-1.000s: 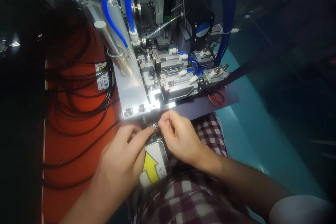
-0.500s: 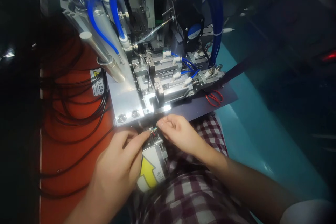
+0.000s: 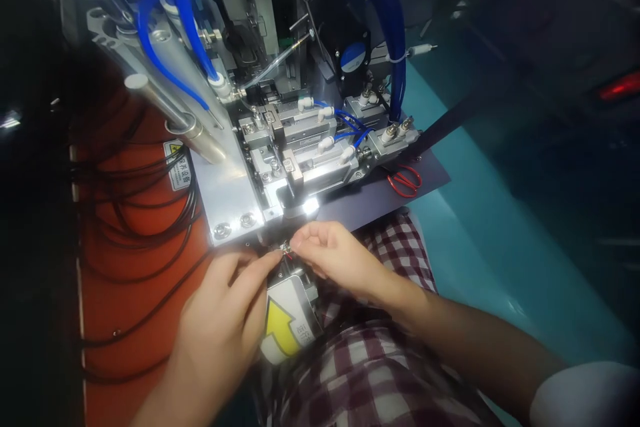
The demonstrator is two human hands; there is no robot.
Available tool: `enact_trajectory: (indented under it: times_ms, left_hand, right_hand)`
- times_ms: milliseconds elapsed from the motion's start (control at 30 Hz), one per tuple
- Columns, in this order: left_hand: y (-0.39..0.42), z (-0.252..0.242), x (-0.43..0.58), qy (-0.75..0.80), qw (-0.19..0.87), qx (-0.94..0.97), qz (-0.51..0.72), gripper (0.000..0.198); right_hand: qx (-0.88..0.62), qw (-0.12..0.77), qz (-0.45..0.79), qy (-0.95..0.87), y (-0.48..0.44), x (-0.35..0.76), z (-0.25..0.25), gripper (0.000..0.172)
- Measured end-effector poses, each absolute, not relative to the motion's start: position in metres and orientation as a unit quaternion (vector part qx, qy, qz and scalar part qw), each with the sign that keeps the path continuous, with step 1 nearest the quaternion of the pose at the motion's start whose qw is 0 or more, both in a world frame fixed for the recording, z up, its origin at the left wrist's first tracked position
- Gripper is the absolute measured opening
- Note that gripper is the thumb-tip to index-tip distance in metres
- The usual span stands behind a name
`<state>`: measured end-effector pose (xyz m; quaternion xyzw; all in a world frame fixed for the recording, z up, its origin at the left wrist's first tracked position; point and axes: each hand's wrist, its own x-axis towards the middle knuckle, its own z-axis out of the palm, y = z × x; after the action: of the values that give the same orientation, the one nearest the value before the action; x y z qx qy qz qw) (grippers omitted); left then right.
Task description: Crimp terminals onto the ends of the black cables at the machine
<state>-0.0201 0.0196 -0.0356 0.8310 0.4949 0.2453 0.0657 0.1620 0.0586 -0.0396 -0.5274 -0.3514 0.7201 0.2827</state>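
Several thin coloured wires [image 3: 287, 251], one of them red, show between my fingertips just in front of the machine's front edge. My left hand [image 3: 227, 303] is closed, thumb and forefinger pinching the wires from the left. From the right, my right hand [image 3: 340, 253] is closed in a pinch at the other side of the same wires, its other fingers curled. What the wire ends are joined to is too small to make out. Just below the fingertips sits a small metal fixture [image 3: 293, 273], with a white plate [image 3: 285, 320] bearing a yellow arrow beneath it.
Ahead stands a machine with a metal plate [image 3: 230, 193], small cylinders [image 3: 325, 170] and blue air hoses [image 3: 397, 47]. Red-handled scissors [image 3: 406, 181] lie on a dark sheet [image 3: 360, 210] at the right. Black cables [image 3: 150, 240] loop over the orange surface [image 3: 120, 300] at the left.
The view has shifted slightly, so the machine sits further left in the picture. My right hand has come a little closer to my left fingertips; both hands keep their pinch.
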Motion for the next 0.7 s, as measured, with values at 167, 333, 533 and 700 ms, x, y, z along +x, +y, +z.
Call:
enact_trajectory:
  times_ms: [167,333,533,700]
  left_hand:
    - [0.019,-0.035,-0.019,0.501,0.080,0.822,0.259,0.027]
    - [0.020,-0.036,-0.020,0.497,0.082,0.822,0.266,0.026]
    - [0.019,-0.033,-0.019,0.500,0.082,0.822,0.259,0.026]
    - [0.019,-0.031,-0.019,0.494,0.081,0.826,0.259,0.026]
  right_hand:
    - [-0.549,0.360,0.586,-0.475,0.047,0.158,-0.044,0.011]
    - [-0.561,0.368,0.540,-0.508,0.046,0.153,-0.045,0.008]
    - [-0.528,0.291,0.746,-0.283,0.060,0.158,-0.051,0.021]
    - [-0.534,0.317,0.737,-0.267,0.048,0.163,-0.052,0.018]
